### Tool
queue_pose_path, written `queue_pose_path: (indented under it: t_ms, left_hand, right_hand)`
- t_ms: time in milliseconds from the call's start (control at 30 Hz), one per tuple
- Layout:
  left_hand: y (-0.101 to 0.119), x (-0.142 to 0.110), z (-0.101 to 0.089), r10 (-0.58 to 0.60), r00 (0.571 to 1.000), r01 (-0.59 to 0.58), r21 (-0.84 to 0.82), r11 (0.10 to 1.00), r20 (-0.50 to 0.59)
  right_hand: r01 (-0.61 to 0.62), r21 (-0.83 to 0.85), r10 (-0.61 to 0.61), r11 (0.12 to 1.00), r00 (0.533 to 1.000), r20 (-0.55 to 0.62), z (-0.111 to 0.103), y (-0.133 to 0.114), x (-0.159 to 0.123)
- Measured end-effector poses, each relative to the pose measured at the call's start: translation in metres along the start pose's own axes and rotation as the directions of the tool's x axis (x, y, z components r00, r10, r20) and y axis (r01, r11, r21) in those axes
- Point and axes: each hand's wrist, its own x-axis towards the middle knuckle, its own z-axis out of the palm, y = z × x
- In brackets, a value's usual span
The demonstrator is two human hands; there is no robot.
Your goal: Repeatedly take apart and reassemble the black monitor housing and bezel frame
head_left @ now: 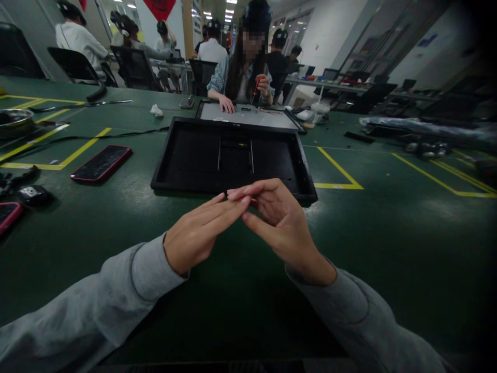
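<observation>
The left hand (196, 225), flat, and the right hand (285, 223), loosely cupped, meet at the fingertips; I see nothing held. Just beyond, the black housing (190, 160) lies open, seemingly already off the far panel (272, 119), where a co-worker's (220, 76) screwdriver (257, 86) work looks unfinished.
</observation>
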Motion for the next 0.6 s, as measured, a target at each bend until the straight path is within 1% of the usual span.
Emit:
queue_pose_path:
  t_ms: [33, 100, 167, 233, 333, 467, 600]
  left_hand:
    - [-0.002, -0.0015, 0.0014, 0.054, 0.998, -0.054, 0.079, 0.995, -0.008]
    - [-0.0053, -0.003, 0.0022, 0.127, 0.992, -0.126, 0.213, 0.969, 0.012]
    - [-0.0073, -0.003, 0.0008, 0.159, 0.986, -0.164, 0.309, 0.937, 0.042]
    - [-0.0081, -0.0025, -0.0012, 0.181, 0.982, -0.19, 0.368, 0.91, 0.058]
    - [-0.0084, -0.0022, -0.0024, 0.199, 0.977, -0.214, 0.414, 0.885, 0.08]
    - [-0.0095, -0.0033, -0.0008, 0.181, 0.978, -0.209, 0.448, 0.869, 0.106]
    - [-0.0113, -0.0041, 0.0006, 0.159, 0.981, -0.191, 0.393, 0.899, 0.112]
  right_hand:
    - [0.019, -0.012, -0.019, 1.0, 1.0, 0.003, -0.0001, 0.0004, -0.0001]
    - [0.046, -0.041, -0.046, 0.998, 0.999, 0.001, -0.0004, 0.0015, -0.0007]
    - [0.06, -0.067, -0.06, 0.996, 0.998, 0.0, -0.001, 0.0026, -0.0012]
    - [0.069, -0.09, -0.069, 0.994, 0.998, 0.002, -0.0018, 0.0035, -0.0015]
    - [0.082, -0.121, -0.082, 0.989, 0.997, 0.001, -0.003, 0.0041, -0.0015]
    - [0.079, -0.156, -0.08, 0.985, 0.997, -0.002, -0.0043, 0.0042, -0.0015]
    - [0.06, -0.19, -0.066, 0.98, 0.998, -0.024, -0.0055, 0.0052, -0.0012]
